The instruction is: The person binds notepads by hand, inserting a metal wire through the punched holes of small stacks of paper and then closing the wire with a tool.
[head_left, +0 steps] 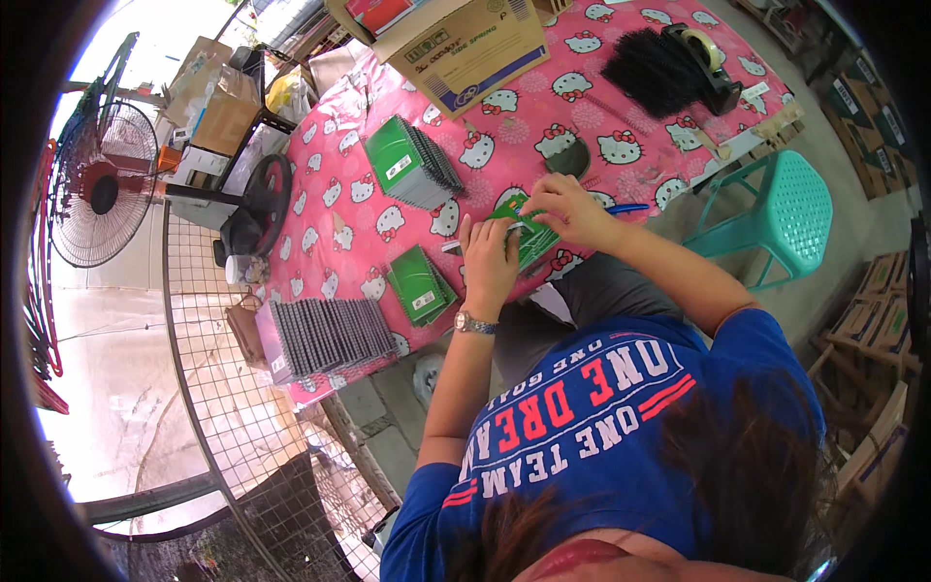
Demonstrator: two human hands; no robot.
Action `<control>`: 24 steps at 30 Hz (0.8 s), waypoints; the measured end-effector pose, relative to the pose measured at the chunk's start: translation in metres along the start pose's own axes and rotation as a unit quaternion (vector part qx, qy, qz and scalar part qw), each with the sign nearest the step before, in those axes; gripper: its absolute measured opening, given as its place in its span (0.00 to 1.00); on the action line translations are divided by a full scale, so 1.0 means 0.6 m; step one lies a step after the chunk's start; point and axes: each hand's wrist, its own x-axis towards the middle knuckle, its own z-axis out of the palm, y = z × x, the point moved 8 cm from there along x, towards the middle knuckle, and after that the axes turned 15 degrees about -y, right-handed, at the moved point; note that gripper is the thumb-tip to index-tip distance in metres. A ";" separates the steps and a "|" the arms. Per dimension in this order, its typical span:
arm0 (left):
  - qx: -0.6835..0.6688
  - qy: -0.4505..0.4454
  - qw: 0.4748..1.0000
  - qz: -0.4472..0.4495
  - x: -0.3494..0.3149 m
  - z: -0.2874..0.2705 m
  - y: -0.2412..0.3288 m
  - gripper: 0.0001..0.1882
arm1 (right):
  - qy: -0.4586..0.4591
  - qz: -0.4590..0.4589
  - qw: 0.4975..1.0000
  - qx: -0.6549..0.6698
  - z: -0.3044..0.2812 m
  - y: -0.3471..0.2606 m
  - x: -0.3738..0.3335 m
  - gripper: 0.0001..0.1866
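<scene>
Holding: both hands meet over a green packet [531, 238] at the near edge of the worktop [504, 126], which wears a pink cartoon-cat cloth.
Left hand: the left hand [488, 260], wristwatch [474, 324] on the wrist, lies flat with fingers together, pressing down on the packet's left part.
Right hand: the right hand [565, 208] is pinched narrow at the packet's upper edge, fingertips closed on a small bit of it; what exactly is pinched is too small to tell.
Packet position: it lies flat under and between the two hands, partly covered by them, just beside a blue pen [626, 208].
Nearby: a second green packet [419, 284] sits just left of the left hand; a stack of green packets [412, 163] lies farther up the cloth.
Farther out: a row of grey strips [330, 336] hangs near the worktop's left edge, a cardboard box [465, 44] at the far end, a black brush [652, 68] and tape dispenser [706, 60] to the right, a teal stool [781, 213] beside the worktop.
Risk: I judge the packet could slide off the near edge, since it sits close to it and the cloth looks slick.
Second risk: a hard pull from the pinching fingers might tear the wrapper if the flat hand pins it too firmly.
</scene>
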 end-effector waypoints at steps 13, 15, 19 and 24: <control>0.000 0.004 1.000 -0.003 0.000 0.001 0.010 0.08 | -0.041 0.041 0.974 0.217 0.011 0.021 -0.002 0.14; -0.015 -0.002 1.000 -0.009 -0.002 0.003 0.007 0.08 | -0.057 0.025 0.976 0.209 0.008 0.020 -0.005 0.13; -0.002 -0.002 1.000 -0.007 0.000 0.004 0.010 0.10 | -0.210 0.228 0.906 0.287 0.050 0.058 -0.018 0.12; 0.057 -0.005 0.998 -0.014 -0.005 0.008 0.016 0.16 | -0.097 0.082 0.988 0.093 0.008 -0.005 -0.002 0.20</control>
